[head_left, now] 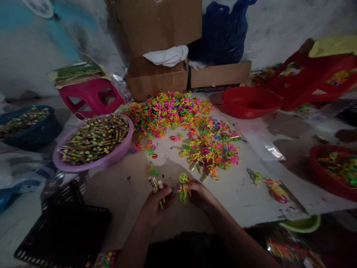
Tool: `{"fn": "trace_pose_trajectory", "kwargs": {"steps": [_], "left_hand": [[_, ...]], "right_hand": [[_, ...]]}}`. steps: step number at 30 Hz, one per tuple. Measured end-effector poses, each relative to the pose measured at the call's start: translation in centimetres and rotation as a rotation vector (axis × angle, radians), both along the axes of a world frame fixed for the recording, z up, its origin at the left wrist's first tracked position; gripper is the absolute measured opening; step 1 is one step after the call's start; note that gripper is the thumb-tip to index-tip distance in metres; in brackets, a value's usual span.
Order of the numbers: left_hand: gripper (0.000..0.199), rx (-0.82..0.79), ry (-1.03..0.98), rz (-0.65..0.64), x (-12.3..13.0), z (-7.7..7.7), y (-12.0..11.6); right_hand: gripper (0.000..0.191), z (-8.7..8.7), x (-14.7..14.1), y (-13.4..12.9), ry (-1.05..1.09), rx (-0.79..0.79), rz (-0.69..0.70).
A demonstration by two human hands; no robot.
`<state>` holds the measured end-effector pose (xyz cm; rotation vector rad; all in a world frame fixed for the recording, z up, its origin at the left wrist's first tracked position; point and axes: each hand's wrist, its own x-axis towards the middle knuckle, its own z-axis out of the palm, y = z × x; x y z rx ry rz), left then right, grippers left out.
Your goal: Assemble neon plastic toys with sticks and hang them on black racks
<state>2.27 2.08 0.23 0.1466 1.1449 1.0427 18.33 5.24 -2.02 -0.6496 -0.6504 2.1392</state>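
My left hand (pixel 155 204) is closed round several small tubes with printed, coloured bands (pixel 160 184); their ends stick up past the thumb. Beside it, my right hand (pixel 200 192) pinches a bunch of yellow-green plastic pieces (pixel 183 196), one of them shaped like a wheel. A small printed tube end (pixel 179 188) shows between the two hands, against the yellow-green pieces; which hand bears it I cannot tell. Just beyond the hands lies a heap of bright plastic pieces (pixel 209 149). A green piece (pixel 153 171) lies near the left fingertips.
A purple basin (pixel 111 163) full of similar tubes stands at the left, with a black crate (pixel 61 223) nearer. Behind are a larger pile of plastic pieces (pixel 173 108), cardboard boxes (pixel 158 80) and a red basin (pixel 251 108). Another red basin (pixel 320 178) sits far right.
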Motion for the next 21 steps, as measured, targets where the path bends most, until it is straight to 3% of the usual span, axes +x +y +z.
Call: {"fn": "trace_pose_trajectory", "kwargs": {"steps": [5,13,17,21], "left_hand": [[0.023,0.008,0.011,0.050,0.5,0.3,-0.2],[0.028,0.212,0.079,-0.048,0.0,0.9,-0.4],[0.028,0.272,0.137,-0.100,0.4,1.1,-0.5],[0.025,0.499,0.304,-0.001,1.2,1.2,-1.1]], "right_hand": [[0.013,0.1,0.0,0.0,0.041,-0.011,-0.003],[0.012,0.9,-0.6,-0.7,0.073,-0.021,-0.025],[0.014,1.8,-0.6,-0.7,0.104,-0.073,-0.114],[0.012,2.5,-1.1,-0.7,0.034,-0.093,-0.130]]}}
